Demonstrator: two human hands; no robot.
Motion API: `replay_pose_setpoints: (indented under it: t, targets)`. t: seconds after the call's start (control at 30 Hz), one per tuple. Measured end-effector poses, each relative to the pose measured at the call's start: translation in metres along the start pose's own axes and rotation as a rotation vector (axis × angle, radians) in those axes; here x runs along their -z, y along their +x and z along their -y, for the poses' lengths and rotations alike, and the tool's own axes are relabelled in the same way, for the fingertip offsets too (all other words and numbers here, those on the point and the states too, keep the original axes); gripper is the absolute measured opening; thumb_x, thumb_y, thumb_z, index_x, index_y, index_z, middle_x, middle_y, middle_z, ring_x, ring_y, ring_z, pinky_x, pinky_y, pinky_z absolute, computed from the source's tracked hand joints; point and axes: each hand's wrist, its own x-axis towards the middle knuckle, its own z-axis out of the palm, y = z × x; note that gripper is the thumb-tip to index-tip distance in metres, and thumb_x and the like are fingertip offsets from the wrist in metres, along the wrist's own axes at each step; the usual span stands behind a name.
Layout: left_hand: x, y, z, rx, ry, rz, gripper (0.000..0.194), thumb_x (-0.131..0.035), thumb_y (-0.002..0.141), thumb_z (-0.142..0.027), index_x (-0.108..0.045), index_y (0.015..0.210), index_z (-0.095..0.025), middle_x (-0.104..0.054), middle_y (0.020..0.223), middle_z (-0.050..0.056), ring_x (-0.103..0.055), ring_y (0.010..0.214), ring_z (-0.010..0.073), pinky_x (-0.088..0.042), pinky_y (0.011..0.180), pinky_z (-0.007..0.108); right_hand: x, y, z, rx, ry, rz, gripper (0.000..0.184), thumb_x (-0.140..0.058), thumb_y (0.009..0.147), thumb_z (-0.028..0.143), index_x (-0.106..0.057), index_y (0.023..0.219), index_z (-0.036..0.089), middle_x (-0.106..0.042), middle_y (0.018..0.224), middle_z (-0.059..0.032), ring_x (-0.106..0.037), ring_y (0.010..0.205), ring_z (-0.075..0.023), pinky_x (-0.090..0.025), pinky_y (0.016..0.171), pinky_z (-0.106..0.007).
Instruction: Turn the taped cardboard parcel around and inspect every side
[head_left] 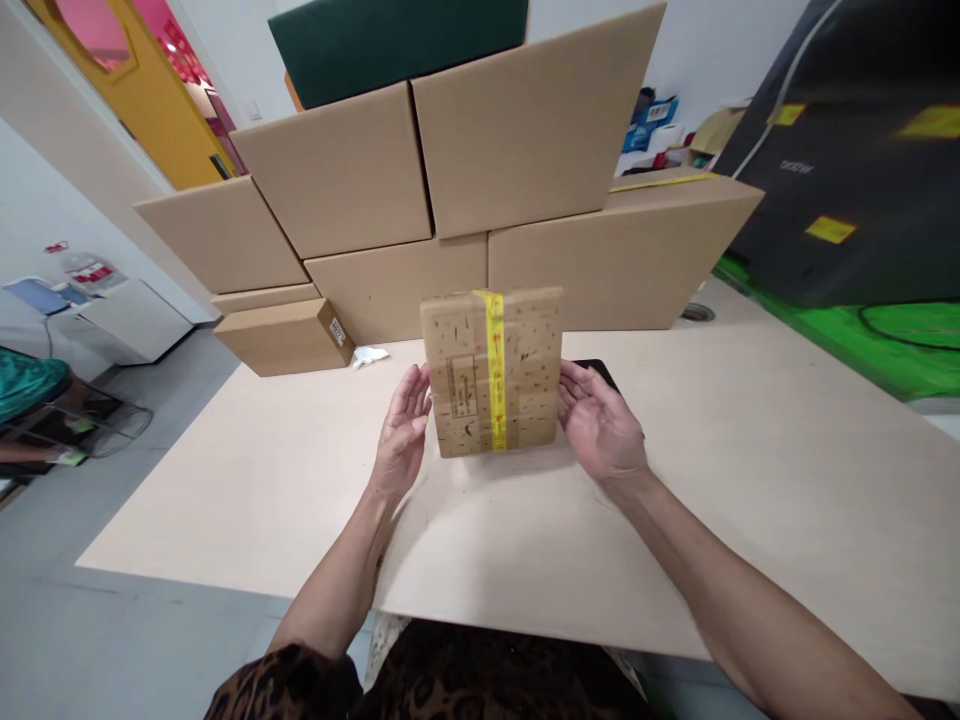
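Observation:
A small cardboard box with a strip of yellow tape down its middle and a printed label stands on the light wooden table. My left hand presses its left side with the fingers stretched upward. My right hand presses its right side, palm turned toward the box. Between the two palms the box is held upright. A dark flat object shows just behind my right hand, mostly hidden.
A wall of large cardboard boxes is stacked at the table's far edge, with a smaller flat box at its left and a white scrap beside it. A black and green mat leans at the right. Floor lies to the left.

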Motion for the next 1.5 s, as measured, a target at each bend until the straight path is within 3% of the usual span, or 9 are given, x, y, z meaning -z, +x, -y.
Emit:
replay_pose_setpoints:
  t: [0.27, 0.47, 0.67, 0.87, 1.0, 1.07, 1.17, 1.33, 1.5]
  targets:
    - [-0.004, -0.004, 0.000, -0.051, 0.112, 0.085, 0.063, -0.074, 0.091, -0.053, -0.066, 0.148, -0.028, -0.058, 0.162, 0.009, -0.044, 0.157, 0.0375, -0.034, 0.130, 0.051, 0.000, -0.001, -0.004, 0.061, 0.014, -0.003, 0.020, -0.081, 0.080, 0.045, -0.083, 0.096, 0.033, -0.084, 0.111, 0.0016, -0.074, 0.111, -0.0197, -0.059, 0.097, -0.033]
    - [0.007, -0.018, -0.007, -0.497, 0.665, 0.193, 0.067, -0.085, 0.078, -0.060, -0.072, 0.142, -0.041, -0.055, 0.165, 0.003, -0.021, 0.168, 0.0431, 0.005, 0.136, 0.061, -0.001, -0.002, -0.009, -0.056, -0.003, -0.031, 0.029, -0.077, 0.081, 0.058, -0.080, 0.094, 0.033, -0.085, 0.105, 0.0011, -0.074, 0.126, -0.0287, -0.061, 0.101, -0.043]
    - [-0.010, -0.022, -0.012, -0.403, 0.651, 0.184, 0.048, -0.086, 0.078, -0.057, -0.083, 0.123, -0.038, -0.065, 0.151, 0.008, -0.038, 0.159, 0.0446, 0.002, 0.136, 0.064, 0.022, 0.018, -0.027, -0.177, -0.020, -0.232, 0.023, -0.080, 0.077, 0.051, -0.077, 0.085, 0.030, -0.084, 0.082, 0.0009, -0.082, 0.088, -0.0276, -0.068, 0.074, -0.040]
    - [-0.011, -0.017, 0.009, -0.279, 0.647, -0.060, 0.054, -0.084, 0.086, -0.048, -0.074, 0.137, -0.034, -0.032, 0.177, 0.006, -0.011, 0.170, 0.0409, -0.001, 0.137, 0.061, 0.032, 0.022, -0.030, -0.156, -0.108, -0.257, 0.025, -0.088, 0.074, 0.046, -0.080, 0.085, 0.024, -0.083, 0.078, 0.0000, -0.073, 0.065, -0.0179, -0.056, 0.053, -0.027]
    - [-0.008, -0.012, 0.013, -0.070, 0.580, -0.256, 0.091, -0.088, 0.081, -0.055, -0.050, 0.159, -0.028, -0.013, 0.184, 0.012, 0.002, 0.172, 0.0382, 0.002, 0.138, 0.055, 0.020, 0.012, -0.026, -0.156, -0.178, -0.212, 0.037, -0.092, 0.068, 0.054, -0.082, 0.085, 0.023, -0.086, 0.091, -0.0024, -0.079, 0.086, -0.0226, -0.058, 0.063, -0.028]
    - [-0.008, -0.008, 0.010, 0.111, 0.415, -0.311, 0.092, -0.086, 0.082, -0.058, -0.046, 0.160, -0.027, -0.025, 0.181, 0.014, -0.008, 0.172, 0.0366, -0.009, 0.139, 0.054, 0.014, 0.008, -0.023, -0.205, -0.192, -0.160, 0.042, -0.091, 0.067, 0.062, -0.082, 0.085, 0.024, -0.086, 0.093, -0.0030, -0.080, 0.097, -0.0265, -0.060, 0.070, -0.031]
    - [-0.008, -0.002, 0.005, 0.274, 0.166, -0.174, 0.082, -0.085, 0.083, -0.056, -0.053, 0.153, -0.028, -0.055, 0.165, 0.012, -0.041, 0.161, 0.0360, -0.032, 0.133, 0.052, 0.005, 0.001, -0.016, -0.228, -0.178, -0.052, 0.042, -0.087, 0.073, 0.063, -0.084, 0.093, 0.027, -0.087, 0.105, -0.0014, -0.077, 0.114, -0.0280, -0.062, 0.084, -0.033]
    - [-0.008, -0.003, 0.001, 0.060, 0.018, -0.095, 0.099, -0.088, 0.079, -0.058, -0.040, 0.164, -0.043, -0.050, 0.170, 0.003, -0.043, 0.160, 0.0335, -0.037, 0.131, 0.048, -0.009, -0.012, -0.006, -0.145, -0.090, 0.104, 0.042, -0.081, 0.080, 0.061, -0.084, 0.109, 0.030, -0.084, 0.122, -0.0018, -0.072, 0.130, -0.0287, -0.056, 0.111, -0.040]
    - [-0.012, -0.010, 0.003, -0.163, 0.091, -0.072, 0.106, -0.093, 0.070, -0.061, -0.046, 0.161, -0.039, -0.057, 0.161, 0.009, -0.037, 0.162, 0.0392, -0.037, 0.131, 0.051, -0.009, -0.017, 0.004, -0.076, -0.096, 0.252, 0.059, -0.091, 0.072, 0.052, -0.077, 0.125, 0.030, -0.079, 0.135, -0.0049, -0.070, 0.132, -0.0329, -0.058, 0.110, -0.047]
